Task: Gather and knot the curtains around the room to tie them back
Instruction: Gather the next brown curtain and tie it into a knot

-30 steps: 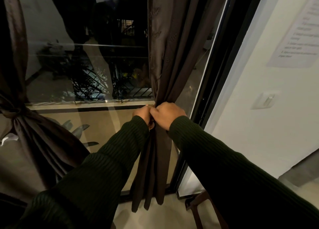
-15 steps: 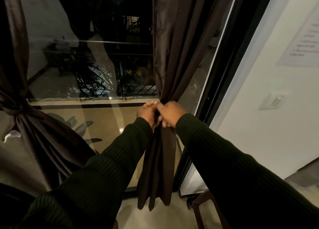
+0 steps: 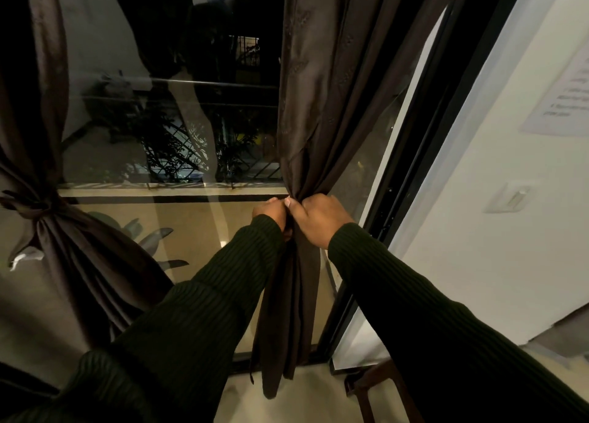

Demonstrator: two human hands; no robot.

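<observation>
While the glass door (image 3: 197, 142) is filling most of the view with dark reflections, two brown curtains are hanging against it. At the left, the left curtain (image 3: 47, 206) is already cinched at its waist into a knot. Nearer the door frame (image 3: 411, 174), the right curtain (image 3: 318, 104) is being bunched at mid-height, its tail hanging down to the floor (image 3: 302, 400). Both hands are meeting at that pinch point — the left hand (image 3: 271, 214) is closing its grip around the gathered folds, and the right hand (image 3: 322, 220) is clamping the same bundle just beside it. No knot is showing here yet. My judgement: the slick fabric is likely to slide — if either grip is loosening while the tail is being looped, the folds may be fanning out again, or the knot may be settling crooked.
</observation>
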